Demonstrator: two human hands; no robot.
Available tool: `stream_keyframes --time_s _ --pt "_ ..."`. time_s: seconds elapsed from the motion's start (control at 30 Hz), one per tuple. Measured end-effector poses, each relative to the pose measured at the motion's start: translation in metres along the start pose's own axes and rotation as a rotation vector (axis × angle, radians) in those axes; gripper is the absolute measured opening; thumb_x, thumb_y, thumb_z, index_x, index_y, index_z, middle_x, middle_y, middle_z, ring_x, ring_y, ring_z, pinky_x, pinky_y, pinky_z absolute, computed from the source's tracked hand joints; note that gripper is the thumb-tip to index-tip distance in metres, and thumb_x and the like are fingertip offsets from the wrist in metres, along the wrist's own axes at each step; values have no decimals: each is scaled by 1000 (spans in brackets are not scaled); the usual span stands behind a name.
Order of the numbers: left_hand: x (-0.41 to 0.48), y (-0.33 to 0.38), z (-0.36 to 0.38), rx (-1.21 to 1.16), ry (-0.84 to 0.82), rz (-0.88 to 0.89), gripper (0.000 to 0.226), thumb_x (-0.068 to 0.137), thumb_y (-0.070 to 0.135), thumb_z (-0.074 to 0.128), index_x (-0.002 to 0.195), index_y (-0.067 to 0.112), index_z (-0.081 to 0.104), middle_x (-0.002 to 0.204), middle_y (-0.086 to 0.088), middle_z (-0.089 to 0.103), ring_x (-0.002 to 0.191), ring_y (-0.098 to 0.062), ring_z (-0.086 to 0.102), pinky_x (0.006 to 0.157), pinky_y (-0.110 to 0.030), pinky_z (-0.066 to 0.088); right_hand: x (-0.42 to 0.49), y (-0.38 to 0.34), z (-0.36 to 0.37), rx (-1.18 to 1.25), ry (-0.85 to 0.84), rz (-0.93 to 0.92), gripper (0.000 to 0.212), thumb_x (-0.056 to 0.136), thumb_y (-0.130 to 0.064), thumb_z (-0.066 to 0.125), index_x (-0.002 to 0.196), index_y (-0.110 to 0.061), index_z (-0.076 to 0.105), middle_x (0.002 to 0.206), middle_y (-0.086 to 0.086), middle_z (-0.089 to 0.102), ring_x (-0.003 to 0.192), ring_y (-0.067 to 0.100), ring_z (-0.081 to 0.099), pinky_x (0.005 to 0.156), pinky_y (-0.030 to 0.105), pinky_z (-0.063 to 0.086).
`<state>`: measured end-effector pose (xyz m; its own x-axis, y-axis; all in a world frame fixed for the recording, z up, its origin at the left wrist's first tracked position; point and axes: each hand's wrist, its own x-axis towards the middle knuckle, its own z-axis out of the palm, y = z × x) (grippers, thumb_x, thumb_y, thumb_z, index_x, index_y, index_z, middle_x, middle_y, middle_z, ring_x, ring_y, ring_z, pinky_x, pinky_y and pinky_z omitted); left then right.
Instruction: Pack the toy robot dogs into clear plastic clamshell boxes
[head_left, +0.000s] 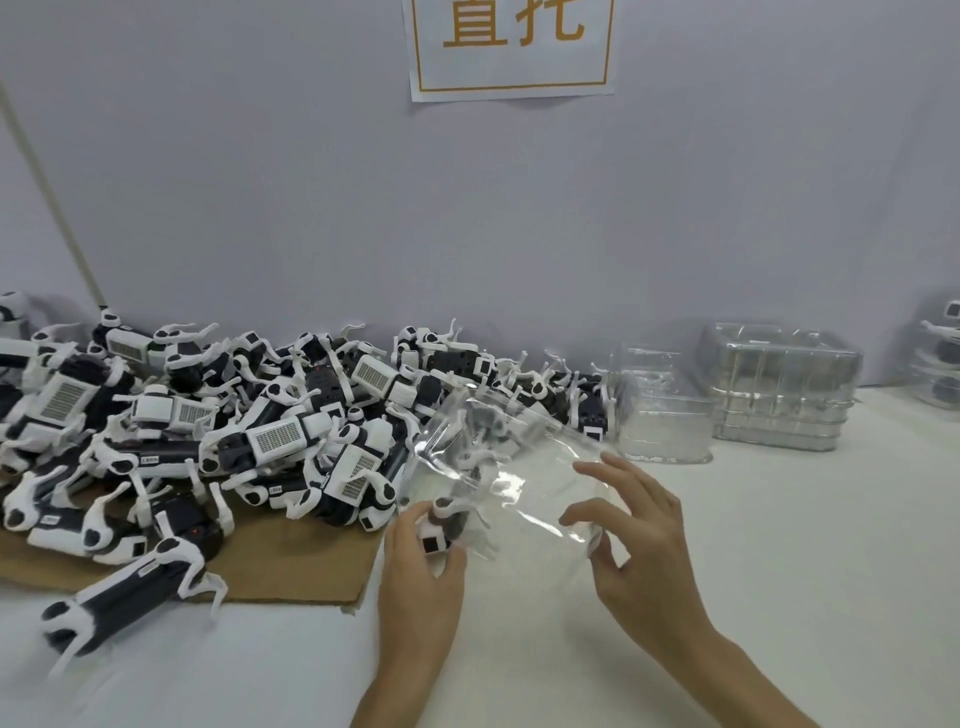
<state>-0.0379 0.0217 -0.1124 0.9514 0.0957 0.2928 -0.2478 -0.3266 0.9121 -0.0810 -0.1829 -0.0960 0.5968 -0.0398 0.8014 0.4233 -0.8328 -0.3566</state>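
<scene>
A pale wall (260, 182) fills the upper half of your view, and the white counter (779, 545) runs along its foot. To your left, a heap of toy robot dogs (249, 415) lies tangled against the wall, black and white bodies with legs pointing every way. The heap rests on a brown cardboard sheet (296, 561) laid flat on the counter. One loose dog (130, 592) lies on its side at the front, half on the cardboard and half off it.

A paper sign (511, 47) with orange characters hangs on the wall above you, cut off by the top edge. To your right, near the wall, stands a stack of clear clamshell boxes (784, 384), with a smaller clear stack (662, 421) just beside it on the heap's side. At the far right edge, packed boxes (940, 358) with dogs inside are partly in view.

In front of you, raised between your hands, is a clear plastic shell (509, 467); it is too glassy and blurred to tell how it is folded. Your right hand (639, 540) pinches its right edge between thumb and forefinger, the other fingers spread. Your left hand (421, 566) is curled round a toy dog (441, 530), holding it at the shell's lower left edge, touching the plastic
</scene>
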Motion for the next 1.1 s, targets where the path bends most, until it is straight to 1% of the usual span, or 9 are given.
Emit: stream_keyframes --time_s 0.13,0.23,0.3,0.43,0.6,0.73,0.87,0.97,1.1 --pt "2 4 2 -199 159 -41 17 99 13 55 104 29 60 113 0 63 107 -15 59 77 -20 41 3 15 -7 27 -37 -48 58 64 28 69 83 -26 78 136 -3 59 138 15 43 113 22 30" --pt "3 4 -2 -329 185 -63 14 96 28 54 102 33 66 112 8 65 110 -5 57 80 -20 40 6 21 -10 31 15 -32 58 66 30 68 81 -25 80 135 -1 60 132 14 47 108 17 34" --pt "7 -2 -3 -269 121 -65 11 97 32 58 107 36 63 119 9 63 112 -5 56 86 -25 42 8 25 -13 40 50 -17 60 67 31 65 81 -25 80 134 -1 60 130 15 49 106 16 36" --pt "8 -8 3 -94 -49 -69 39 89 34 73 123 40 56 123 14 57 106 -5 59 88 -29 46 12 34 -21 64 83 3 63 70 34 53 80 -23 78 131 -2 60 125 17 57 101 21 45" --pt "4 -11 2 39 -135 -25 59 88 30 76 136 50 49 124 27 58 105 17 54 92 -17 44 19 41 -32 113 40 12 61 72 39 45 72 -13 77 118 0 69 109 11 66 99 29 53" --pt "4 -5 0 48 -35 -8 41 85 31 79 114 50 56 106 21 65 95 11 60 75 -9 44 26 53 -48 163 89 67 55 75 38 47 69 -9 75 111 -5 72 99 5 68 92 28 54" --pt "3 -6 -2 29 17 0 34 88 16 72 103 44 59 97 15 65 89 -1 61 69 -14 42 31 69 -66 260 144 203 54 77 35 45 71 -10 75 105 -5 74 81 5 70 82 20 53" --pt "6 -9 -1 -17 104 14 32 94 5 63 110 33 61 105 6 64 92 -17 61 74 -24 45 31 87 -80 259 157 263 63 80 33 44 72 -23 72 102 -4 74 81 14 71 82 33 54" --pt "11 -10 -3 -95 261 5 26 100 6 52 119 20 60 112 -5 62 100 -26 57 83 -37 46 25 97 -82 109 36 281 73 75 36 42 67 -30 71 98 6 75 89 9 67 77 13 47"
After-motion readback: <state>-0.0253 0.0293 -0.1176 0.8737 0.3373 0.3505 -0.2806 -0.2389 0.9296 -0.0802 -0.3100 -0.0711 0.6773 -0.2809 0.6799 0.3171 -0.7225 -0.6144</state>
